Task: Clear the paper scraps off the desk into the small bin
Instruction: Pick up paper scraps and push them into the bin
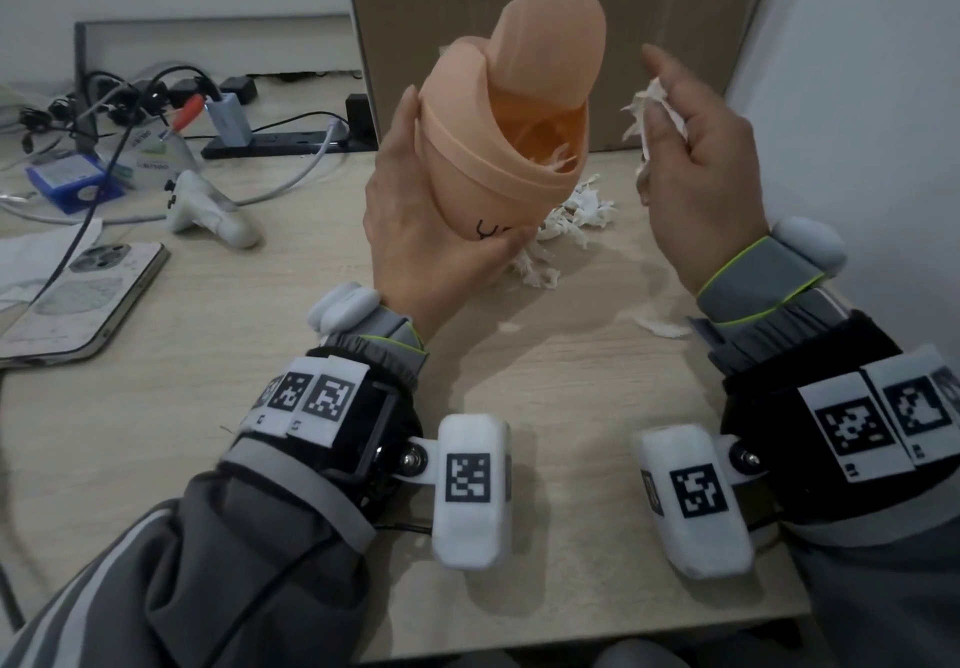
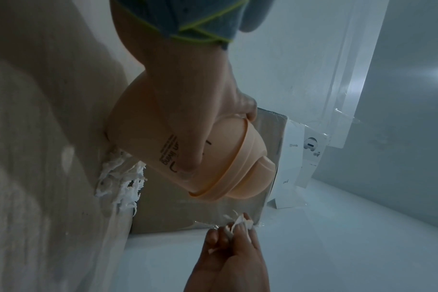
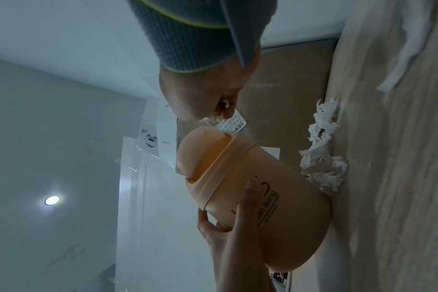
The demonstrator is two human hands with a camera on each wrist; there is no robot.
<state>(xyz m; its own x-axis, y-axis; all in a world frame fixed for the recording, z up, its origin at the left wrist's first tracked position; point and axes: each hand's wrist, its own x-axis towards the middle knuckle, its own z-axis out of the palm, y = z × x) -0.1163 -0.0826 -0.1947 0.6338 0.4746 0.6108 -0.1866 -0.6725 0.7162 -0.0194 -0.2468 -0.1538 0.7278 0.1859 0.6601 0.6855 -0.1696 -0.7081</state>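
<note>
My left hand grips a small peach bin by its body and holds it tilted toward the right. Its swing lid is tipped open, and white scraps show inside the mouth. My right hand is raised just right of the opening and pinches a bunch of white paper scraps. A pile of scraps lies on the desk behind the bin's base. In the left wrist view the bin and pile show. In the right wrist view the fingers hold scraps.
One loose scrap lies near my right wrist. A large cardboard box stands close behind the bin, with a white wall to the right. On the left lie a phone, a white controller, a power strip and cables.
</note>
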